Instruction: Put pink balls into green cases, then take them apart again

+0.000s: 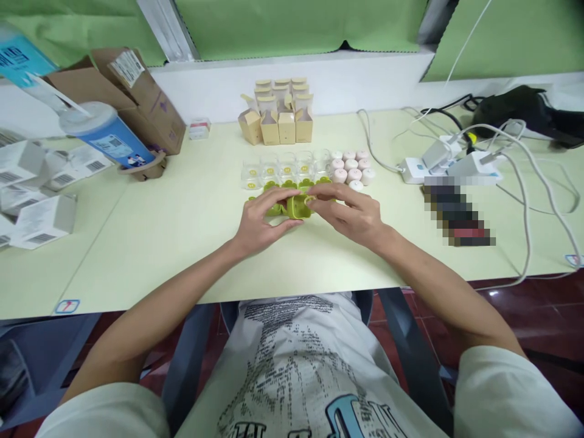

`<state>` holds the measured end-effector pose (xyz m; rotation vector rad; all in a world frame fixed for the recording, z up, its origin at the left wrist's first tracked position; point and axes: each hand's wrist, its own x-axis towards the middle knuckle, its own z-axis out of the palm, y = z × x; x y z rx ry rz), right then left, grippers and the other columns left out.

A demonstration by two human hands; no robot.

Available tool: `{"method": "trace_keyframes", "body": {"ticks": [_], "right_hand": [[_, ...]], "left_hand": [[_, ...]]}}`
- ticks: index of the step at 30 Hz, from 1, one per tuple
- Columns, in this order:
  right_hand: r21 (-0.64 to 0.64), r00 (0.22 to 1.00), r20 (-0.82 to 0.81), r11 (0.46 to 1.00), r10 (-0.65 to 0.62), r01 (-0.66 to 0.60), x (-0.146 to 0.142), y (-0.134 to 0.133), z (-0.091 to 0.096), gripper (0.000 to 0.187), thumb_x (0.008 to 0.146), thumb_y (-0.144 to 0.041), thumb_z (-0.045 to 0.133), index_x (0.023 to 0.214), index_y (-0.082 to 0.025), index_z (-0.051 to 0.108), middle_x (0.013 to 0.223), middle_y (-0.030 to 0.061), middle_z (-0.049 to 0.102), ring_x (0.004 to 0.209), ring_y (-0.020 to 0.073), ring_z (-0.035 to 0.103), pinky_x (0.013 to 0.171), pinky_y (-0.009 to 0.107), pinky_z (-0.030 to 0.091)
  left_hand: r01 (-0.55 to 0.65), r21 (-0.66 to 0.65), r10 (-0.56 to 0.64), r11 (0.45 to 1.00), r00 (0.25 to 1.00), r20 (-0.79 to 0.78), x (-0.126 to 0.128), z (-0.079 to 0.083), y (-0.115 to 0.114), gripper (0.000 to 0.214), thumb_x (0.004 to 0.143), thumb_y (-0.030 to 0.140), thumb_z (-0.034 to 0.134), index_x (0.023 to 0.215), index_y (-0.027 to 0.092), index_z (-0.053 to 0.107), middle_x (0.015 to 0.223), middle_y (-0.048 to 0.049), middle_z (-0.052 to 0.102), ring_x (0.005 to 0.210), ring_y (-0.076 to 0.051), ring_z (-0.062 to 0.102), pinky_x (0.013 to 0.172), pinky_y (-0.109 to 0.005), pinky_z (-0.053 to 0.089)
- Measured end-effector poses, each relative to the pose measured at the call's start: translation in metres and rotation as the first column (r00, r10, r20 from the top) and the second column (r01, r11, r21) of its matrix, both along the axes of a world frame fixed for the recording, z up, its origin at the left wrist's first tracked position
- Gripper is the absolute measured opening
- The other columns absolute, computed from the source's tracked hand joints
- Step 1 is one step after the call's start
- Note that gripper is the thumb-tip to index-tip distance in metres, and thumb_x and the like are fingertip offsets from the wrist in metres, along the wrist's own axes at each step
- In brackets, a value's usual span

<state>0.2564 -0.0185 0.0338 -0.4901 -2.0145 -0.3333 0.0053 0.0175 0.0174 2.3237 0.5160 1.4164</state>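
Both my hands meet over the middle of the pale green table (182,231). My left hand (262,222) and my right hand (353,213) pinch a small green plastic piece (298,207) between their fingertips. More green pieces (292,184) lie just behind it. Behind those stands a row of clear small cases with yellow smiley faces (283,167). To their right sits a cluster of pink-white round caps (351,167). Several small yellow cartons (280,115), some with open flaps, stand at the back.
At the left lie white barcode boxes (31,201), a blue-labelled cup in a holder (107,137) and brown cardboard boxes (137,91). At the right are a white power strip with chargers and cables (451,161), a blurred-out object (458,213) and a black bag (515,109).
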Motion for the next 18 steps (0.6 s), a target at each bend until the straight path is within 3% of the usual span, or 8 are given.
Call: {"method": "trace_keyframes", "body": {"ticks": [4, 9, 13, 18], "right_hand": [[0.015, 0.997, 0.080, 1.000, -0.004, 0.002, -0.0019, 0.0007, 0.0005, 0.018, 0.106, -0.009, 0.069, 0.115, -0.024, 0.074, 0.109, 0.0054, 0.082, 0.093, 0.0180, 0.079, 0.077, 0.032, 0.068], [-0.006, 0.989, 0.113, 0.996, 0.090, -0.090, -0.0039, 0.0008, -0.0004, 0.018, 0.105, -0.004, 0.069, 0.115, -0.018, 0.075, 0.117, 0.0111, 0.084, 0.105, 0.0218, 0.078, 0.084, 0.037, 0.069], [0.051, 0.981, 0.191, 0.998, 0.022, -0.032, -0.0042, -0.0014, 0.0037, 0.016, 0.105, -0.009, 0.073, 0.115, -0.020, 0.078, 0.107, 0.0073, 0.085, 0.097, 0.0225, 0.074, 0.076, 0.038, 0.066], [0.064, 0.956, 0.294, 0.998, 0.001, -0.020, -0.0052, -0.0049, 0.0080, 0.013, 0.108, -0.007, 0.067, 0.108, -0.016, 0.076, 0.105, 0.0103, 0.082, 0.097, 0.0224, 0.069, 0.077, 0.037, 0.066]], "left_hand": [[0.006, 0.015, -0.006, 1.000, 1.000, 0.014, 0.0006, -0.0013, 0.0000, 0.063, 0.086, 0.056, 0.095, 0.140, 0.027, 0.078, 0.124, -0.0099, 0.086, 0.107, -0.023, 0.082, 0.096, -0.038, 0.067], [0.023, 0.041, -0.022, 0.999, 1.000, -0.014, 0.0009, -0.0025, -0.0003, 0.062, 0.088, 0.055, 0.094, 0.140, 0.026, 0.078, 0.126, -0.0116, 0.086, 0.117, -0.025, 0.082, 0.105, -0.042, 0.067], [0.036, 0.069, -0.033, 0.997, 0.999, -0.037, 0.0003, -0.0036, -0.0003, 0.060, 0.091, 0.054, 0.091, 0.142, 0.025, 0.077, 0.128, -0.0132, 0.086, 0.118, -0.026, 0.082, 0.104, -0.044, 0.067], [0.056, 0.139, -0.051, 0.989, 0.998, -0.037, 0.0019, -0.0043, -0.0011, 0.059, 0.093, 0.048, 0.091, 0.145, 0.025, 0.075, 0.125, -0.0132, 0.086, 0.112, -0.025, 0.083, 0.096, -0.041, 0.068]]}}
